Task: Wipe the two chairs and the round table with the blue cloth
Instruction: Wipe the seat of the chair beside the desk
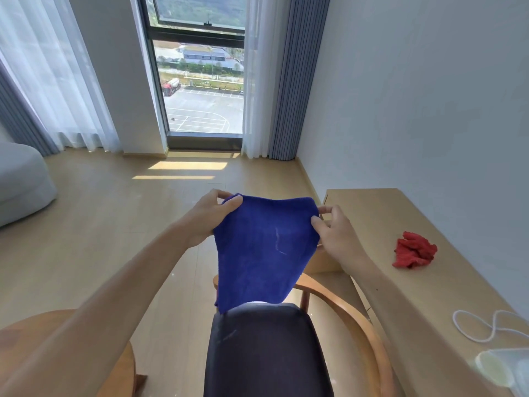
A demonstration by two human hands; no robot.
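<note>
1. Two hands share one hold: I see my left hand (206,217) pinching the upper left corner of the blue cloth (264,249) between thumb and curled fingers, and my right hand (336,234) pinching the upper right corner the same way.
2. The cloth hangs spread between both pinches, its lower edge dangling free in the air.
3. Just below that hanging edge sits a chair (269,353) with a dark cushioned seat and a curved wooden frame; the cloth is not touching the seat.
4. Down and to the left of my left forearm I see part of the round table (17,330).
5. To the right of my right hand runs a long desk (400,213), carrying a crumpled red cloth (415,250) and, nearer me, a looped white cord (483,326).
6. Far beyond the held cloth stands a tall window (200,81) between curtains.
</note>
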